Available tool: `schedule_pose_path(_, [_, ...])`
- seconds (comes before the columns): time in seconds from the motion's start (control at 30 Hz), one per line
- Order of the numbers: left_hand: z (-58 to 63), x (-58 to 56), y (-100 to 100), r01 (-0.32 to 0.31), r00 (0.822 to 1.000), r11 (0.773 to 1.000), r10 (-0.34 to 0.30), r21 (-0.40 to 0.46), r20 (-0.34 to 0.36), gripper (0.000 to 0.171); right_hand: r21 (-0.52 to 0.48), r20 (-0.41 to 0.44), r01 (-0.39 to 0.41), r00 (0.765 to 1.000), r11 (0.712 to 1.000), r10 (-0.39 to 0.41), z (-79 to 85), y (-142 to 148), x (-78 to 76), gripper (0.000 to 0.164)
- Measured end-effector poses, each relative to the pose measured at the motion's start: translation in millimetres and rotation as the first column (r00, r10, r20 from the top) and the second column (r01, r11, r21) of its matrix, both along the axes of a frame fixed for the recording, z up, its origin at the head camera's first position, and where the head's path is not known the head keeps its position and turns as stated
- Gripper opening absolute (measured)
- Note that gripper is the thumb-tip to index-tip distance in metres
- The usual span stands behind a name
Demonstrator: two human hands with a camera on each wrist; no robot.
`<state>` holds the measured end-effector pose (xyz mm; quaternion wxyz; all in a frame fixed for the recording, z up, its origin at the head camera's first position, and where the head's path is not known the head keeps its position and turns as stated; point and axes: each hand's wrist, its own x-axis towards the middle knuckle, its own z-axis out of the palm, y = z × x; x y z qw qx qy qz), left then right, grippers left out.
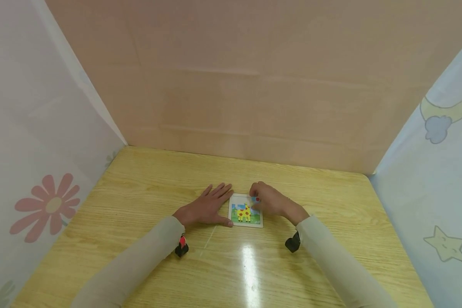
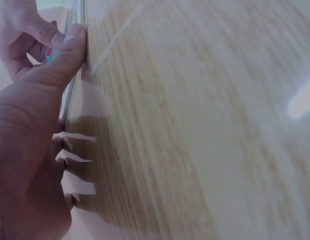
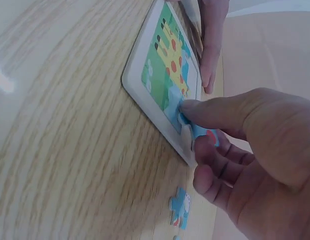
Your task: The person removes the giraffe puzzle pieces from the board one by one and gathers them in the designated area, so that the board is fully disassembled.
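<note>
A small square jigsaw puzzle in a white tray (image 1: 247, 225) shows a yellow giraffe with red spots (image 1: 244, 213) on green and blue. My left hand (image 1: 208, 208) rests with spread fingers on the table, its thumb and forefinger against the tray's left edge. Over the tray's upper right part, my right hand (image 1: 271, 200) pinches a blue puzzle piece (image 3: 211, 134) with a red spot between thumb and fingers. In the right wrist view that piece is tilted at an uncovered white part of the tray; my fingers hide some of it.
Another loose blue puzzle piece (image 3: 180, 207) lies on the wooden table (image 1: 169, 171) beside the tray, with a bit of one more at the frame's bottom edge. A tan wall (image 1: 231, 107) stands behind the table, and patterned white cloths (image 1: 54, 128) hang at both sides.
</note>
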<state>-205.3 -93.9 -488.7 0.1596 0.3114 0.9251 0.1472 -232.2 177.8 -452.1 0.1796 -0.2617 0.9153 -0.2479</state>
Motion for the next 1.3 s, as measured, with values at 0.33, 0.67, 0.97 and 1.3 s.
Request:
schedule_pose_path(0.33, [0.4,-0.6,0,0.002,1.0,1.0,-0.002,-0.01,0.005,0.113,-0.087,0.04,0.015,0.999,0.996,-0.012,-1.9,12,-6.4,0.01])
schedule_pose_path(0.67, [-0.3,1.0,0,-0.001,1.0,1.0,0.001,0.001,0.002,0.112,-0.126,0.043,0.008,0.999,0.992,-0.002,7.4,31,-2.6,0.011])
schedule_pose_path(0.97, [5.4,3.0,-1,0.022,1.0,1.0,-0.022,0.022,0.0,0.109,-0.126,0.073,0.037,0.997,0.991,-0.028,13.5,58,-7.7,0.016])
schedule_pose_path(1.3, [1.7,1.2,0,0.011,1.0,1.0,-0.011,0.018,0.004,0.11,-0.108,0.084,0.083,0.994,0.991,-0.074,17.4,85,-7.1,0.015])
